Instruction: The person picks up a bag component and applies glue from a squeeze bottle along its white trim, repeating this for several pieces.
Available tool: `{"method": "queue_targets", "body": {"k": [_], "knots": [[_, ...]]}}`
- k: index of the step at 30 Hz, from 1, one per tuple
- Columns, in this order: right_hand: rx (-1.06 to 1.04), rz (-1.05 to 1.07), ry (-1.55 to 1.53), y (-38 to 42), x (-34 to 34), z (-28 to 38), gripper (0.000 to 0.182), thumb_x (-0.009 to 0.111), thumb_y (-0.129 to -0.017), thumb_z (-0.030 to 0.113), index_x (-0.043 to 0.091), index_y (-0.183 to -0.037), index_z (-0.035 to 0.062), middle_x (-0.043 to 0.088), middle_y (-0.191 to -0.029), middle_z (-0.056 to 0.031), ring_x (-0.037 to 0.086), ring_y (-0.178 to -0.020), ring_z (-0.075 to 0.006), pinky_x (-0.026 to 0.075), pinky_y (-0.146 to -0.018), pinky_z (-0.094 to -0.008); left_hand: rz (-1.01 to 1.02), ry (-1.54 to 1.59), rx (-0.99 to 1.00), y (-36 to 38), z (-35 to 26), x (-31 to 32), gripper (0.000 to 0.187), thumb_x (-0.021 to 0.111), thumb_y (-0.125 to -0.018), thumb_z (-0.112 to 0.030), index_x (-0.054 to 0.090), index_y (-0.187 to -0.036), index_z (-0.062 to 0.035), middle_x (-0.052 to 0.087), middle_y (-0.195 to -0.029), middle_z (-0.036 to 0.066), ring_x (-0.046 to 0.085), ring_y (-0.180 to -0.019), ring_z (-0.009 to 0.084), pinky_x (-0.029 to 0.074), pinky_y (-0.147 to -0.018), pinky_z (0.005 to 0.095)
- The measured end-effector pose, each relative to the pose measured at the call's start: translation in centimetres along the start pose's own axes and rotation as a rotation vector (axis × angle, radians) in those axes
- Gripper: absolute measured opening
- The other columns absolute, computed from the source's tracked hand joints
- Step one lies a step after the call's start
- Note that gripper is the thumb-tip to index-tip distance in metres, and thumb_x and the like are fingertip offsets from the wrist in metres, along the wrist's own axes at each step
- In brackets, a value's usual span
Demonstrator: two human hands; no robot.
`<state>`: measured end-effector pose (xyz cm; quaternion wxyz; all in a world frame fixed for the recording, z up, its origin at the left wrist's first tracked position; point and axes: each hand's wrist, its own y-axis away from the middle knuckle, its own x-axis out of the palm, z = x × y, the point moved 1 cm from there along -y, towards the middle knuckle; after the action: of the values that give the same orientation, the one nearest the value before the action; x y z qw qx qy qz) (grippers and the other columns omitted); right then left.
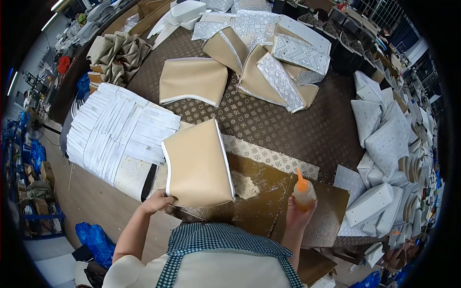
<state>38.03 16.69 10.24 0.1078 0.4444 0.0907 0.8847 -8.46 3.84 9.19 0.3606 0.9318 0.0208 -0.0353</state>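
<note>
My left hand [157, 201] pinches the lower left corner of a tan leather-like panel [198, 165] with white edging. The panel lies at the near side of the table, partly over a brown glue-smeared board [261, 187]. In my right hand [300, 216] is a squeeze bottle [305, 196] with an orange nozzle, held upright above the board's right part. Amber liquid shows low in the bottle. Left of the panel, many white strips [120, 122] lie in overlapping rows on a rounded form.
More tan panels [193, 81] lie farther back on the brown patterned table [331, 120]. Grey-white patterned pieces [384, 139] are piled along the right edge. Folded beige pieces [117, 55] sit at the back left. A blue plastic bag [96, 242] is on the floor at left.
</note>
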Motion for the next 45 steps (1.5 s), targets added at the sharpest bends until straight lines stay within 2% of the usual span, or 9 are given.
{"method": "queue_targets", "body": {"k": [7,13,17,21,26,31,35,40,45], "knots": [[0.032,0.003,0.018,-3.4,1.3,-1.3,0.063,0.057,-0.083,0.051,0.041,-0.13,0.0111,0.047,-0.129,-0.0064,0.054,-0.107,-0.0217,0.051,-0.073,-0.0341,-0.631,0.04,0.308,-5.2,-11.8,-5.5,0.032,0.057,-0.087,-0.019,0.058,-0.108,0.0047,0.063,-0.091,0.008,0.06,-0.083,0.0139,0.048,-0.075,0.0271],[0.097,-0.027,-0.014,-5.8,1.3,-1.8,0.07,0.057,-0.082,0.051,0.037,-0.134,0.0082,0.047,-0.129,-0.0073,0.054,-0.106,-0.0222,0.053,-0.071,-0.0347,-0.236,0.356,0.362,-22.9,-19.5,0.2,0.041,0.064,-0.082,-0.026,0.057,-0.111,0.0029,0.063,-0.094,0.009,0.06,-0.085,0.0156,0.049,-0.073,0.0276],[0.055,-0.148,-0.035,-6.3,1.9,-1.6,0.065,0.055,-0.082,0.052,0.043,-0.128,0.0076,0.055,-0.115,-0.0117,0.059,-0.087,-0.0247,0.055,-0.066,-0.0357,-0.826,-0.852,0.329,-31.0,-23.0,3.6,0.063,0.075,-0.064,-0.033,0.052,-0.114,-0.001,0.054,-0.108,0.015,0.057,-0.097,0.029,0.051,-0.08,0.038],[0.051,-0.135,0.005,-6.7,-0.4,-1.5,0.071,0.058,-0.081,0.05,0.036,-0.134,0.0082,0.048,-0.128,-0.0088,0.057,-0.103,-0.0234,0.057,-0.069,-0.037,-0.646,-1.156,0.307,-33.0,-24.7,3.6,0.056,0.073,-0.064,-0.028,0.05,-0.11,-0.0046,0.05,-0.108,0.016,0.054,-0.102,0.033,0.05,-0.083,0.0404],[0.117,-0.135,-0.004,-6.8,-0.7,-2.4,0.069,0.058,-0.082,0.05,0.037,-0.133,0.0091,0.044,-0.134,-0.007,0.053,-0.108,-0.0227,0.055,-0.073,-0.0373,-0.755,-1.159,0.558,-32.3,-24.3,1.1,0.013,0.057,-0.074,-0.014,0.059,-0.08,-0.0023,0.063,-0.083,0.017,0.062,-0.072,0.0363,0.051,-0.071,0.044],[0.113,-0.061,0.03,-6.9,0.4,-2.4,0.068,0.058,-0.082,0.051,0.039,-0.133,0.0104,0.044,-0.134,-0.0059,0.052,-0.11,-0.0218,0.052,-0.075,-0.0364,-0.818,-0.947,0.768,-24.4,-27.7,-2.8,0.014,0.059,-0.073,-0.014,0.059,-0.082,-0.003,0.061,-0.081,0.015,0.06,-0.071,0.0364,0.049,-0.066,0.0428],[0.129,-0.001,0.004,-6.5,0.6,-2.5,0.068,0.058,-0.081,0.052,0.039,-0.133,0.0114,0.044,-0.133,-0.0056,0.051,-0.11,-0.0213,0.05,-0.076,-0.0348,-0.649,-0.255,0.765,-18.7,-29.6,-6.2,0.019,0.05,-0.083,-0.004,0.059,-0.099,0.0005,0.067,-0.085,0.01,0.065,-0.067,0.0118,0.05,-0.059,0.0263],[0.041,-0.077,0.009,-5.1,3.3,-2.8,0.062,0.056,-0.082,0.053,0.046,-0.127,0.0111,0.055,-0.115,-0.0101,0.057,-0.078,-0.0205,0.048,-0.067,-0.0328,-0.53,-0.159,0.947,-12.8,-31.8,-8.2,0.015,0.045,-0.086,-0.001,0.056,-0.097,0.0021,0.062,-0.093,0.007,0.062,-0.08,0.0133,0.051,-0.072,0.025],[0.064,-0.007,-0.026,-3.0,4.4,-1.8,0.06,0.055,-0.083,0.053,0.046,-0.126,0.0118,0.056,-0.113,-0.0096,0.055,-0.078,-0.0202,0.046,-0.069,-0.033,-0.445,0.094,1.03,-6.4,-32.4,-5.7,0.011,0.045,-0.084,0.003,0.053,-0.091,0.0044,0.063,-0.091,0.013,0.064,-0.081,0.0174,0.053,-0.074,0.0289]]}}
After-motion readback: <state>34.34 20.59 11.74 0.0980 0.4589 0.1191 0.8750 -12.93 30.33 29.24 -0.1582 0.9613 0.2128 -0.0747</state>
